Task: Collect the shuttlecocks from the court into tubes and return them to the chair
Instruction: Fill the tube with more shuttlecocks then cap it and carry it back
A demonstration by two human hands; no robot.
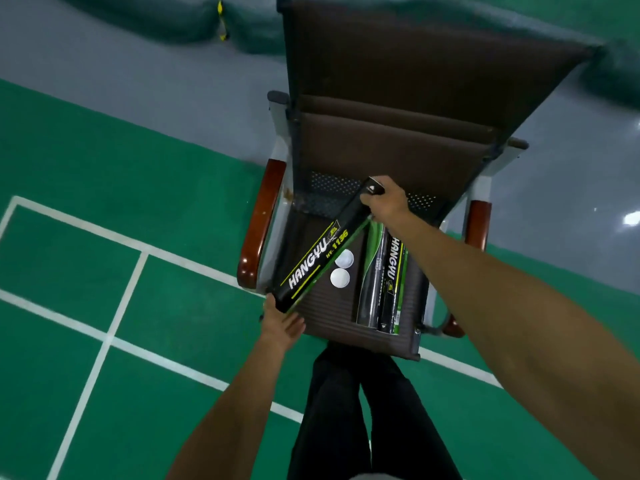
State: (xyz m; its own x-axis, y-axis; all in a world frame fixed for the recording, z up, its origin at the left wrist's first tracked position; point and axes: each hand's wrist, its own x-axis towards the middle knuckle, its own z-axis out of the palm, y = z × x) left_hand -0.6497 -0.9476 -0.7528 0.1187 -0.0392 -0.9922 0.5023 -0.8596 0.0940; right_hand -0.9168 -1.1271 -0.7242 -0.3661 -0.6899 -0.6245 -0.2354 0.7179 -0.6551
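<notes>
The right hand grips the far end of a black "HANGYU" tube; the left hand, fingers outstretched, props its near end.

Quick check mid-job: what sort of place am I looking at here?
Most likely an indoor badminton court: a green sports floor marked with white court lines, and black shuttlecock tubes lying on a brown chair at courtside.
</notes>
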